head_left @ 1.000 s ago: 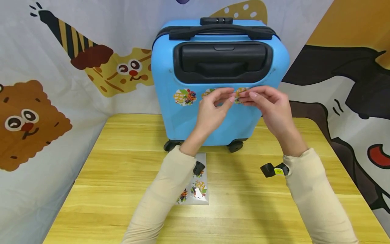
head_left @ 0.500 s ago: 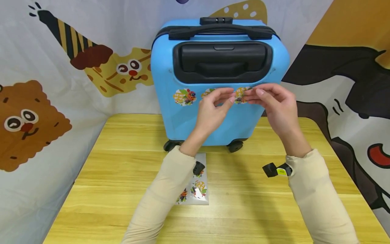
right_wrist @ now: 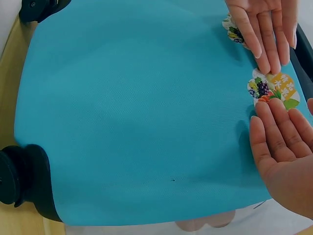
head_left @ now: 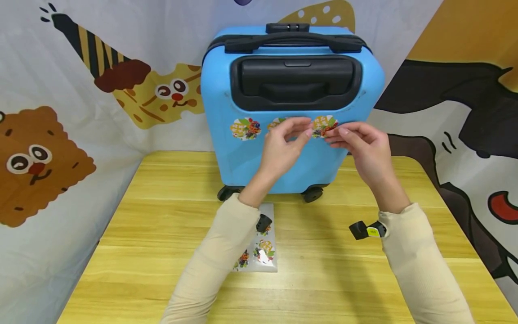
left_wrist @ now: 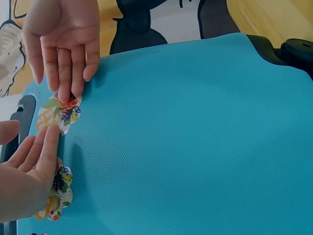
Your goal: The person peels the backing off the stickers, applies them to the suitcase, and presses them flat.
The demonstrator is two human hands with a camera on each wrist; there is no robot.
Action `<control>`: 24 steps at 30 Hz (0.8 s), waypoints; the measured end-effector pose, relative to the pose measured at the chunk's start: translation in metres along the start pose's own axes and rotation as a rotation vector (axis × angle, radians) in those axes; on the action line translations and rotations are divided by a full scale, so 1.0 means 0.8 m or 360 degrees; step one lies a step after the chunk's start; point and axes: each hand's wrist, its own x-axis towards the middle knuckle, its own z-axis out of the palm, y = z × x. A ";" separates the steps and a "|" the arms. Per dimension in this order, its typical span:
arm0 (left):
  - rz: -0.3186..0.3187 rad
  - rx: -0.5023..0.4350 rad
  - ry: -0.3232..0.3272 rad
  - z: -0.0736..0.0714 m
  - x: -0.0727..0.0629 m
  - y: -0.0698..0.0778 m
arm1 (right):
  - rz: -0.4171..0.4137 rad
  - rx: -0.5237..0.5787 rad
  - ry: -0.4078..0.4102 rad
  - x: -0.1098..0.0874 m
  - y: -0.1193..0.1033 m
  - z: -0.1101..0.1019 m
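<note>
A light-blue suitcase [head_left: 243, 162] stands upright, with a row of fruit-print stickers across its face below the black handle recess. The rightmost sticker [head_left: 323, 123] lies between my two hands. My left hand [head_left: 282, 146] touches its left edge with nearly straight fingertips and partly hides the middle sticker [head_left: 276, 123]. On the opposite edge, the straight fingers of my right hand [head_left: 366, 148] rest on the sticker, thumb held away. In the right wrist view, this sticker [right_wrist: 275, 89] looks flat against the shell, fingertips at both ends. The left sticker [head_left: 245, 129] is uncovered.
A clear sticker sheet [head_left: 265, 265] with several fruit prints lies on the wooden table [head_left: 162, 252], partly under my left forearm. Black wheels [head_left: 313, 194] support the suitcase. A cartoon-print cloth [head_left: 174, 40] hangs behind it.
My right hand has slid outward to the right and then slightly down along the rightmost sticker, uncovering more of its print. The left hand has stayed in place.
</note>
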 end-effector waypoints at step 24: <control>-0.0184 -0.0018 -0.0001 -0.024 -0.030 -0.018 | 0.0046 -0.0097 0.0077 -0.013 0.014 -0.003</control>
